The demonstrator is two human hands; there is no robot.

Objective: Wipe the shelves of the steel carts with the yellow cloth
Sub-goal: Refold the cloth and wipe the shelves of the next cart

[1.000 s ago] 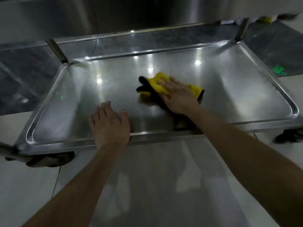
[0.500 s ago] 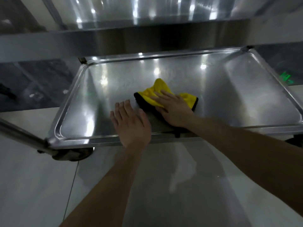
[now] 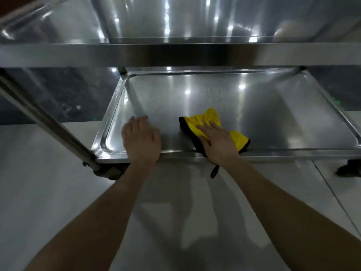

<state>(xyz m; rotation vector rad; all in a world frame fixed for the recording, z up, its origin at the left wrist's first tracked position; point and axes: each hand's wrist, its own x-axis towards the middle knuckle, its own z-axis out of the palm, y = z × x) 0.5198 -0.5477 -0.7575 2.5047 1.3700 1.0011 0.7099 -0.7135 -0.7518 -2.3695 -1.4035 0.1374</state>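
The steel cart's lowest shelf is a shiny rimmed tray low over the floor. A yellow cloth with a black backing lies near the shelf's front edge, its black loop hanging over the rim. My right hand presses flat on the cloth, fingers pointing up and left. My left hand rests flat on the bare steel at the shelf's front left, fingers together, holding nothing. A higher shelf crosses the view above.
The cart's slanted steel leg runs down to a black caster at the front left. Another caster shows at the right. Pale glossy floor lies under my forearms; dark floor lies beyond the cart.
My view has dropped lower, so the upper shelf now fills the top. The right hand drew the cloth toward the front edge. The left hand stays flat on the front left.
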